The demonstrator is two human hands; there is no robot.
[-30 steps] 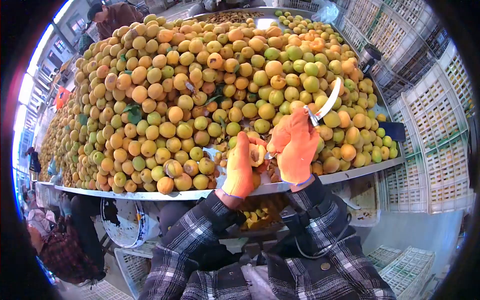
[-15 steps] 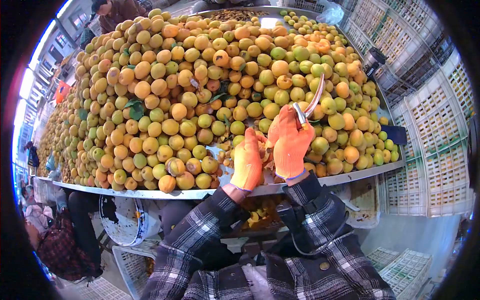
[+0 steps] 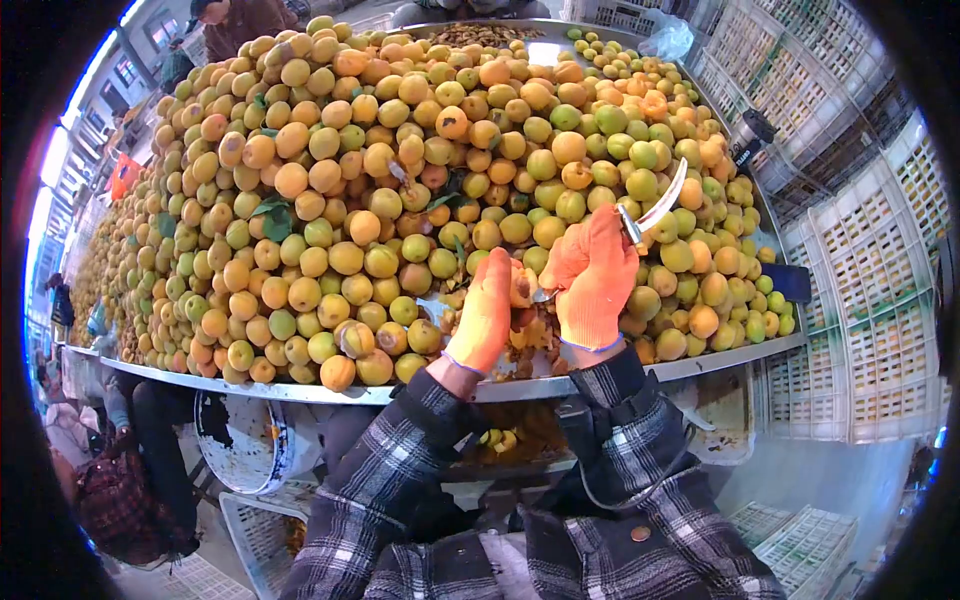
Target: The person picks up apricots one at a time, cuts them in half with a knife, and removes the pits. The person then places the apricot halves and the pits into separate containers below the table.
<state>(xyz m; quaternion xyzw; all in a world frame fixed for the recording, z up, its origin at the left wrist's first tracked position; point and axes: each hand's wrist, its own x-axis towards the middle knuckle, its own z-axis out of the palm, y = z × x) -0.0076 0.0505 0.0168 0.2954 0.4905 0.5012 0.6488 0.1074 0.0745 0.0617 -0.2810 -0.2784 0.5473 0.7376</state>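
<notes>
My left hand (image 3: 483, 318), in an orange glove, has its fingers closed around a cut apricot (image 3: 521, 286) whose flesh shows on the side facing the other hand. My right hand (image 3: 595, 282), gloved alike, is wrapped round a tool with a curved metal blade (image 3: 664, 203) that sticks out up and to the right. A small metallic tip (image 3: 543, 296) shows below my right fingers, beside the fruit. Under both hands lie torn apricot pieces (image 3: 530, 335) near the table edge. A big heap of whole apricots (image 3: 345, 258) surrounds the hands.
The metal table's rim (image 3: 690, 368) runs along the front. A dark phone-like slab (image 3: 787, 282) and a dark bottle (image 3: 750, 135) are at the right. White plastic crates (image 3: 865, 300) stand beyond. A stained white bucket (image 3: 240, 440) is below left; another person (image 3: 240, 25) is at the far left.
My hands have moved apart, uncovering the apricot between them. My right hand and the blade have shifted right, the blade tilting further rightward. The view has shifted slightly.
</notes>
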